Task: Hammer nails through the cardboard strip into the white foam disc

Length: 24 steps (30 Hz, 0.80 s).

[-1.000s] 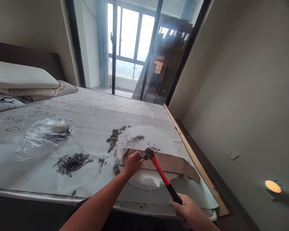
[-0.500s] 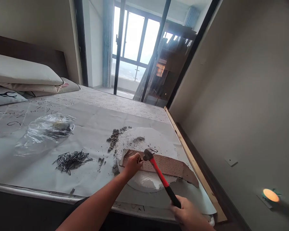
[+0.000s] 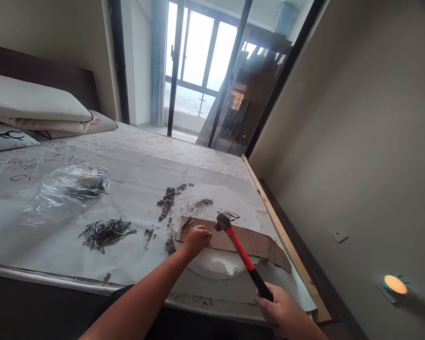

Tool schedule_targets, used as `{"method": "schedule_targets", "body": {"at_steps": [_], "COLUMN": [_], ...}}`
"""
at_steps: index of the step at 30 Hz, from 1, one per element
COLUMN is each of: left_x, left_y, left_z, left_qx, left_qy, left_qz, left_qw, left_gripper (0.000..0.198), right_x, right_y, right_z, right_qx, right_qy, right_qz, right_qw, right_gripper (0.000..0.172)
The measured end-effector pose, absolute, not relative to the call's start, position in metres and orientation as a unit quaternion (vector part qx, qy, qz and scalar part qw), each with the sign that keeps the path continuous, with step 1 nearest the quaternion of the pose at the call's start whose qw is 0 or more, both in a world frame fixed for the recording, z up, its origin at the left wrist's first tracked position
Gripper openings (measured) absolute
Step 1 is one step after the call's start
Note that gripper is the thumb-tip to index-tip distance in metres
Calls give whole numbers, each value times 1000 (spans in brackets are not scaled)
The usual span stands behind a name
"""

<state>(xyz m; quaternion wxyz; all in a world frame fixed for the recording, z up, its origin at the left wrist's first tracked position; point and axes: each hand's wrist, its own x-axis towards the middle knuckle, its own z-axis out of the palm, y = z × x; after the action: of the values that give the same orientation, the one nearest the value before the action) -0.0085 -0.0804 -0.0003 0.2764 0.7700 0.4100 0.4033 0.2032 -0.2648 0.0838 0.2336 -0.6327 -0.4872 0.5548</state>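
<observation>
My right hand point(image 3: 281, 307) is wrapped round the black grip of a claw hammer point(image 3: 241, 249) with a red shaft. The hammer's head is raised over a brown board point(image 3: 241, 239) dotted with small holes. My left hand point(image 3: 197, 239) rests at the board's left part, fingers pinched on a small dark thing, perhaps a nail, too small to make out. Under the board lies a round white slab point(image 3: 219, 264) with a torn surface. A pile of nails point(image 3: 107, 233) lies to the left, on the pale sheet point(image 3: 134, 264).
Grey crumbs point(image 3: 167, 203) lie beside the slab. A clear plastic bag point(image 3: 69, 186) sits behind the nails. Pillows point(image 3: 35, 101) are at the back left of the bed. A wooden rail point(image 3: 279, 226) runs along its right edge, near the wall.
The hammer and my right hand have shifted slightly right, and the hammer's head is a little farther from my left hand. My left hand stays at the same part of the board.
</observation>
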Motion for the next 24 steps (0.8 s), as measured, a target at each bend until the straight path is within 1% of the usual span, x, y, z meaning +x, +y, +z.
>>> {"method": "schedule_targets", "body": {"at_steps": [4, 9, 15, 19, 24], "left_x": [-8, -9, -9, -9, -9], "left_y": [-79, -79, -79, -78, -77], "left_z": [-4, -2, 0, -3, -6], "left_qx": [777, 775, 785, 793, 804], "left_qy": [411, 417, 415, 417, 402], "left_qz": [396, 391, 380, 376, 375], "left_qw": [266, 271, 260, 237, 225], "left_gripper": [19, 26, 23, 23, 22], "right_x": [197, 189, 194, 191, 193], "right_y": [-265, -260, -261, -259, -261], "right_z": [89, 92, 95, 91, 94], "right_qx": [-640, -657, -647, -664, -651], "right_qy": [-482, -464, -497, -535, -555], "right_qz": [548, 557, 513, 476, 461], "right_qw": [240, 208, 267, 215, 234], "right_gripper": [31, 29, 28, 22, 23]}}
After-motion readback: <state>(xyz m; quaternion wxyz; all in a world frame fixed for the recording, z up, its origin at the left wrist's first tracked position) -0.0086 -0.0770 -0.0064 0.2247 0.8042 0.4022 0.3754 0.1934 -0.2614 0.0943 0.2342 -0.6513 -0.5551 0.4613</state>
